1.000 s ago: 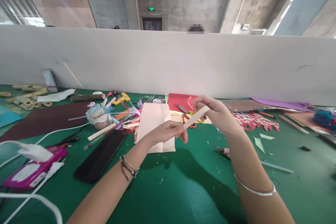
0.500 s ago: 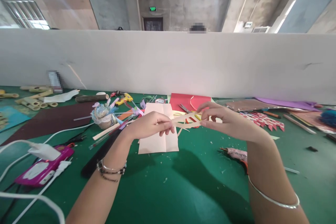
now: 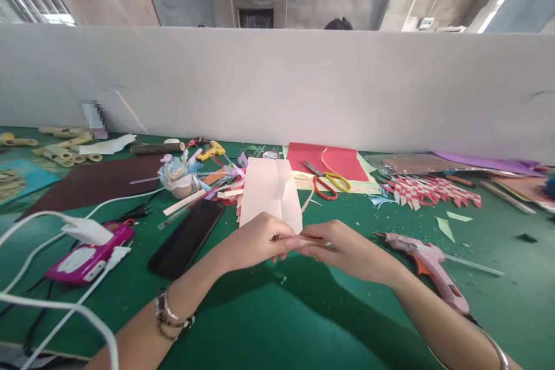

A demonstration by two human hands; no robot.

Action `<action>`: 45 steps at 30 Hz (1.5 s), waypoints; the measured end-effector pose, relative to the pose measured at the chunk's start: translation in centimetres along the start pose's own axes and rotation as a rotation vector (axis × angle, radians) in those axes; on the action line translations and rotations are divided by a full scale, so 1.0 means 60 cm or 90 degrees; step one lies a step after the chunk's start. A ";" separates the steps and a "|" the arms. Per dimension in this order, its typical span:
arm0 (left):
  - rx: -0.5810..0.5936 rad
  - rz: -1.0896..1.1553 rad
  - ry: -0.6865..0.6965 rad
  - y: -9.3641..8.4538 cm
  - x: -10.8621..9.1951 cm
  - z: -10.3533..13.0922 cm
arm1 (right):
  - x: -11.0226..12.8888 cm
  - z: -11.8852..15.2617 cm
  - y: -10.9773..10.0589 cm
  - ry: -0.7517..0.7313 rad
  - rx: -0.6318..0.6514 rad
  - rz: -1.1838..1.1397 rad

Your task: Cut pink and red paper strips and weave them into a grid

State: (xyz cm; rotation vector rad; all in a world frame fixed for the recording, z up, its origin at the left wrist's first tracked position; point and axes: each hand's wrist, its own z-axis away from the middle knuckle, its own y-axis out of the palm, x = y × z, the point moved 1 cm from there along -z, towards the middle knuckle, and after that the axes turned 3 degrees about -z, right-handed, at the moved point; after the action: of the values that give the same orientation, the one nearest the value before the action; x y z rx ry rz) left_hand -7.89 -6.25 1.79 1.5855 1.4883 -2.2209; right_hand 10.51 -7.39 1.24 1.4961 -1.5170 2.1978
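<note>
Low over the near side of the table, my left hand (image 3: 260,243) and my right hand (image 3: 347,248) meet at the fingertips. Both are closed on one thin cream paper strip (image 3: 314,240), which lies folded and nearly flat between them. The fingers cover most of the strip. Just behind the hands rests a creased pale pink paper sheet (image 3: 263,188), partly hidden by my left hand. Scissors with red and yellow handles (image 3: 325,177) lie open beyond my right hand, partly on a red paper sheet (image 3: 344,159).
To the right lie a pink glue gun (image 3: 427,257) and red-and-white woven paper pieces (image 3: 427,191). On the left are a black phone (image 3: 186,240), a magenta power strip (image 3: 91,260) with white cables, and a small decorated pot (image 3: 178,179). A white partition (image 3: 277,87) stands behind.
Both hands have come down toward me and closer together. The strip, earlier stretched out in a loop between them, is now folded and mostly covered. The view has tilted slightly downward.
</note>
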 end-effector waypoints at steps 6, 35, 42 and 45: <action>-0.052 0.122 -0.090 0.020 0.035 0.008 | -0.041 0.013 0.027 0.093 -0.011 -0.108; -0.169 0.333 -0.141 0.077 0.081 -0.010 | -0.061 0.011 0.061 0.124 -0.104 -0.072; -0.180 0.361 -0.146 0.076 0.090 -0.013 | -0.071 0.011 0.068 0.134 -0.054 -0.131; -0.179 0.379 -0.149 0.075 0.094 -0.013 | -0.070 0.013 0.069 0.154 -0.020 -0.205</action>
State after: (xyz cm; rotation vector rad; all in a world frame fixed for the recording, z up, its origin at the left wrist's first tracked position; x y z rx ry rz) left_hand -7.72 -5.51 -5.41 1.3850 1.0294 -1.7077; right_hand 10.95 -8.25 -4.62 1.3005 -1.1419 2.0666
